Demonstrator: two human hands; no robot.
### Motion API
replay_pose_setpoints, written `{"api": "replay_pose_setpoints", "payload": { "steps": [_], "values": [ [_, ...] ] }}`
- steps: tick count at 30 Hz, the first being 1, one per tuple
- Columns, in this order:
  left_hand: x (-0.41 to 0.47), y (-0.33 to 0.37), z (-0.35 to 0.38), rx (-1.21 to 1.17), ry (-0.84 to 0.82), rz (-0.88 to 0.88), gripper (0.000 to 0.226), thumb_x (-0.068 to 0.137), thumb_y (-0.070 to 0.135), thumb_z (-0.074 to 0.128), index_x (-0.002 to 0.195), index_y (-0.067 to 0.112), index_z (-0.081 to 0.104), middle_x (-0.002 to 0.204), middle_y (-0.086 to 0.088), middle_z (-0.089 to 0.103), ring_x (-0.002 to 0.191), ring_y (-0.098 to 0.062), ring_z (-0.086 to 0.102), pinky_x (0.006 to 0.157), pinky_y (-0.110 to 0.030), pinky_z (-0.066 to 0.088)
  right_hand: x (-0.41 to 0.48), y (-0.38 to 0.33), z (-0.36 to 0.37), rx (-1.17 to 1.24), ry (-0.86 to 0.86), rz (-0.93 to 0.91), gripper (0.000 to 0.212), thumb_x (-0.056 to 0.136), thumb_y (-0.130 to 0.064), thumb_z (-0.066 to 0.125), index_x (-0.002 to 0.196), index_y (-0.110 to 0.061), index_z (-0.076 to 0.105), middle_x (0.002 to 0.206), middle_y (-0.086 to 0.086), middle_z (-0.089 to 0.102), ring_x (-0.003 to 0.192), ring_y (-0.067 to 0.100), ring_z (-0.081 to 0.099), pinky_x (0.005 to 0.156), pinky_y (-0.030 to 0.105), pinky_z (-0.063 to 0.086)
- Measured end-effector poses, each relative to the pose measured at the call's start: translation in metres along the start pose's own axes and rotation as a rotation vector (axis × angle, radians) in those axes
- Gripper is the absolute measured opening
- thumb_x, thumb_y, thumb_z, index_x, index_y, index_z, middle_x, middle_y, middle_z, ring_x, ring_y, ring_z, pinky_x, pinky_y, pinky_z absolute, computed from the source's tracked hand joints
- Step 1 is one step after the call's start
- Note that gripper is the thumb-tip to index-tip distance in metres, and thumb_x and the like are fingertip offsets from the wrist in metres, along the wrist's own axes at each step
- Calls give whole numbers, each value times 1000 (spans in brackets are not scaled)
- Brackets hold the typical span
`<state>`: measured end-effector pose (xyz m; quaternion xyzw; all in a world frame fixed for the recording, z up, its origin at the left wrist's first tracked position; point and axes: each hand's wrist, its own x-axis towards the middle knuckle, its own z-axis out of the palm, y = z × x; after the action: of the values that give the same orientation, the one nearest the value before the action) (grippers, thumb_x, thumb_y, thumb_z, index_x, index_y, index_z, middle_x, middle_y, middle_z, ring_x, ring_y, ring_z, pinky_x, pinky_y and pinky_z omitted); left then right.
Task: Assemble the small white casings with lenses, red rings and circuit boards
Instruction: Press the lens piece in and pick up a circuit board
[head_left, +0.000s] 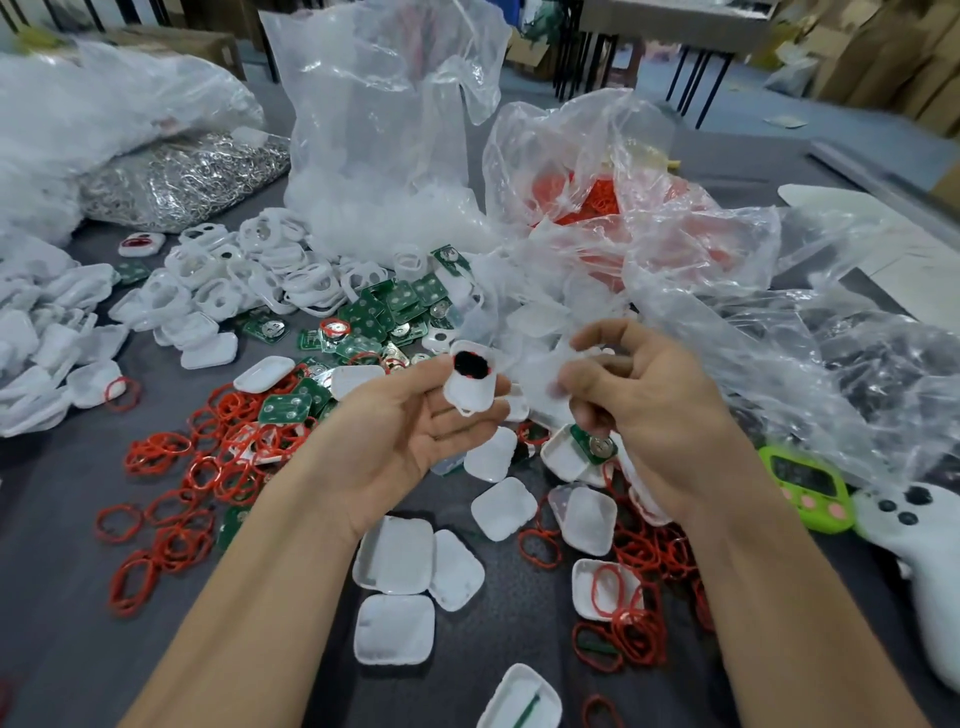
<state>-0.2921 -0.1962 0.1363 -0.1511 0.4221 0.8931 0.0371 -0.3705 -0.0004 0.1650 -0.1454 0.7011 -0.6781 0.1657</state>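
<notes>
My left hand (415, 421) is palm up and holds a small white casing (470, 382) between thumb and fingers; the casing shows a dark round opening edged in red. My right hand (644, 395) is just right of it with curled fingers pinching a blurred clear piece (545, 371), apparently a lens. White casing halves (395, 556) lie below my hands. Red rings (176, 499) are scattered at the left and lower right. Green circuit boards (384, 312) are heaped behind my hands.
A tall clear bag (384, 130) of clear parts stands behind, with a bag of red rings (587, 171) to its right. Silver metal clips (182, 182) lie far left. A green timer (805, 488) and a white controller (914, 540) sit at the right.
</notes>
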Motion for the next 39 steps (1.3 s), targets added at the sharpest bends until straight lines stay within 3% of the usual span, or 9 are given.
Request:
{"api": "replay_pose_setpoints", "payload": {
  "steps": [3, 7, 10, 13, 21, 29, 37, 39],
  "values": [
    [-1, -5, 4, 76, -41, -34, 38, 91, 27, 56, 120, 7, 71, 113, -17, 76, 97, -26, 77, 77, -33, 62, -9, -1, 5, 116, -34, 46, 16, 80, -5, 79, 78, -17, 69, 73, 19, 67, 47, 15, 48, 44, 19, 39],
    [-4, -8, 8, 122, -144, -72, 42, 92, 28, 58, 125, 6, 72, 119, -20, 74, 105, -30, 74, 82, -34, 61, -16, -4, 9, 120, -62, 16, 10, 62, -17, 81, 69, -14, 74, 63, 0, 68, 51, 6, 60, 51, 14, 46],
    [-5, -8, 10, 135, -191, -99, 38, 95, 26, 57, 124, 8, 73, 120, -19, 73, 107, -31, 74, 84, -36, 61, -17, -3, 9, 25, -64, -13, 7, 69, -13, 84, 69, -18, 79, 72, 4, 75, 67, 13, 70, 62, 19, 54],
    [-5, -9, 12, 152, -195, -115, 39, 93, 26, 58, 124, 7, 73, 122, -20, 72, 105, -33, 74, 81, -35, 62, -16, -2, 6, -98, -13, -58, 18, 81, -5, 82, 71, -20, 81, 73, 3, 77, 67, 12, 71, 62, 20, 54],
    [-5, -11, 13, 165, -205, -133, 43, 92, 25, 57, 128, 4, 65, 121, -22, 72, 97, -31, 76, 75, -34, 62, -14, 3, 3, -384, 162, -160, 10, 82, -25, 83, 80, -34, 79, 71, -8, 76, 67, 13, 71, 69, 37, 62],
    [-5, -12, 14, 155, -201, -138, 40, 94, 23, 55, 127, 2, 65, 117, -23, 73, 91, -31, 77, 73, -34, 63, -11, 9, -1, -351, 169, -175, 13, 82, -21, 84, 78, -34, 80, 65, -9, 73, 53, 3, 61, 55, 18, 47],
    [-7, -11, 15, 194, -185, -130, 38, 90, 28, 58, 119, 8, 74, 114, -21, 74, 90, -27, 76, 71, -31, 63, -12, -7, -10, -121, 2, -136, 20, 88, -3, 77, 74, -17, 79, 60, -3, 66, 50, 9, 50, 51, 19, 44],
    [-8, -11, 17, 196, -194, -130, 33, 89, 26, 60, 111, 11, 79, 111, -21, 75, 87, -26, 76, 70, -30, 62, -13, -10, -11, -167, -66, -145, 18, 88, -3, 77, 75, -16, 80, 61, 3, 68, 52, 10, 52, 51, 19, 44]
  ]
}}
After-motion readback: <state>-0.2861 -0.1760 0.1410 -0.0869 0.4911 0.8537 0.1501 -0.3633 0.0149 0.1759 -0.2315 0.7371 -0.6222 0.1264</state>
